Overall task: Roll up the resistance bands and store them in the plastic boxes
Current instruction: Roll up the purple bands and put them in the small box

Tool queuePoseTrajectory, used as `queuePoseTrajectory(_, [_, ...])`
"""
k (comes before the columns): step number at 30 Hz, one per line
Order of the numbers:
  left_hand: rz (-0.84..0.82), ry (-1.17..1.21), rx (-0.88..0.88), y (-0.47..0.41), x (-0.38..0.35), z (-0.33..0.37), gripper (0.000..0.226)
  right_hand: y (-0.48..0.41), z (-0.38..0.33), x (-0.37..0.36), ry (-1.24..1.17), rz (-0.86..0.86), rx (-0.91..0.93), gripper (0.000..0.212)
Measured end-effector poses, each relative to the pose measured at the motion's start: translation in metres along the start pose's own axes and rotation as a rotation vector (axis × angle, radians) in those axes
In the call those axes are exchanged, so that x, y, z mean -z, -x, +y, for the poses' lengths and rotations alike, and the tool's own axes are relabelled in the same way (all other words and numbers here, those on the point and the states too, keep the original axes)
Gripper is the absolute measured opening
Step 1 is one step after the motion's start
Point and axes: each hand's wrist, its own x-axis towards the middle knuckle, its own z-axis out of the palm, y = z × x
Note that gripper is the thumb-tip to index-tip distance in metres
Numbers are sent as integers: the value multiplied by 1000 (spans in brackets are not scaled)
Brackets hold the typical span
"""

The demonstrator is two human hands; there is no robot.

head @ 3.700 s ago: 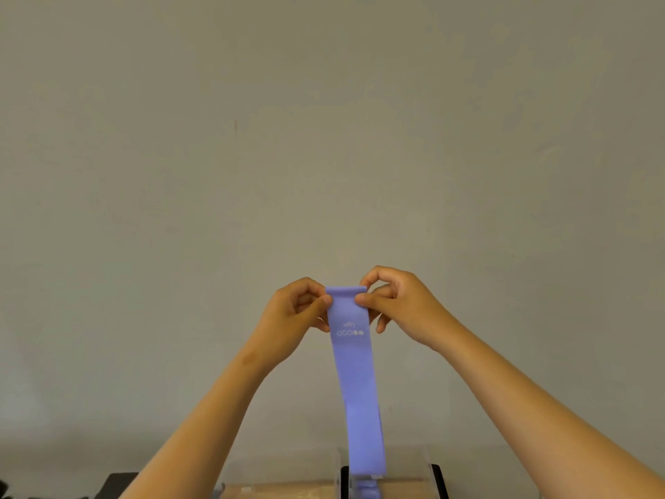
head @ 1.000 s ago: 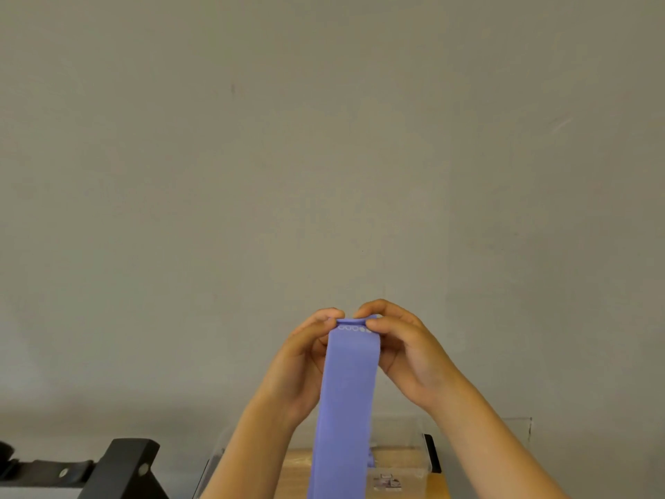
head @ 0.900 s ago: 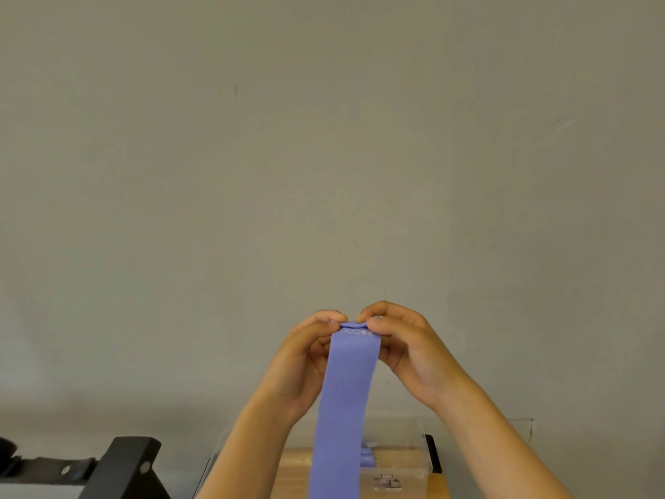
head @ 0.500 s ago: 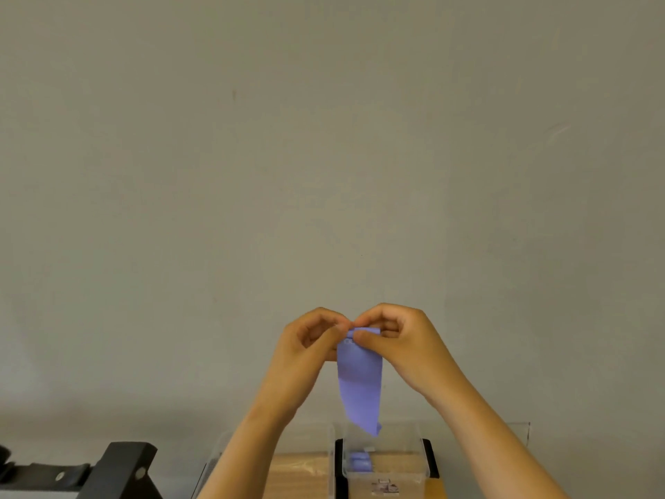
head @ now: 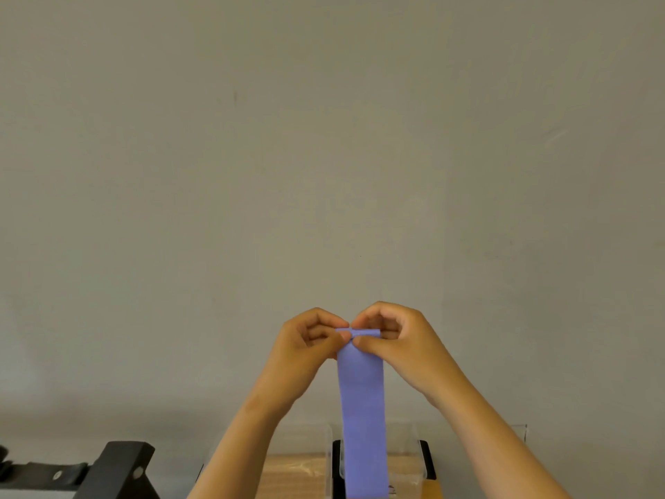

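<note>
Held up before a plain grey wall [head: 324, 156], the left hand [head: 306, 358] and right hand [head: 399, 347] each pinch the small rolled top edge of a flat purple rubber resistance band [head: 361, 408] between thumb and curled fingers. The band hangs straight down in front of clear plastic boxes [head: 406, 452] standing on a wooden surface [head: 295, 477]; a black metal bracket [head: 118, 473] sits at lower left.

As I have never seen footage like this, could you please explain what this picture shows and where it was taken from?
There is no machine here: a person wears a wide-angle camera on the head, looking forward and down. The left hand and right hand pinch the top of a purple resistance band, rolled slightly at its upper edge; the rest hangs down before clear plastic boxes on a wooden surface. A black stand sits lower left, a plain wall behind.
</note>
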Motion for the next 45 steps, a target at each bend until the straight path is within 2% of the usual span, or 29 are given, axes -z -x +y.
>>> queuePoseTrajectory(4, [22,-79,-65,1,1,0,8,-1,3,1,-55,-28,-105,2])
queuePoseTrajectory(8, [30,-155,-126,4,-4,0,13,-1,1,1,-88,23,-92,6])
queuePoseTrajectory(13, [29,-17,-63,5,-7,3,4,0,-4,-3,-46,86,13,14])
queuePoseTrajectory(16, [9,10,-46,2,-5,3,13,1,-4,-4,0,100,61,16])
queuePoseTrajectory(19, [18,16,-31,2,-3,3,6,2,-4,-5,32,93,88,18])
queuePoseTrajectory(21, [45,5,-28,1,-2,2,4,2,-2,-5,44,76,92,19])
queuePoseTrajectory(25, [97,-20,-65,2,0,2,15,1,0,-2,-59,25,17,18])
queuePoseTrajectory(30, [118,-78,-132,4,0,3,16,-2,0,-3,-106,68,-11,6])
queuePoseTrajectory(34, [92,11,-95,5,0,4,20,-2,-2,-4,-112,97,46,16])
queuePoseTrajectory(38, [26,51,-25,5,-3,4,16,0,-4,-4,-118,82,61,14])
queuePoseTrajectory(42, [110,11,-64,5,-4,4,6,0,-1,-4,-137,50,44,18])
queuePoseTrajectory(45, [144,8,-65,5,-3,4,11,-1,3,-3,-131,65,23,22])
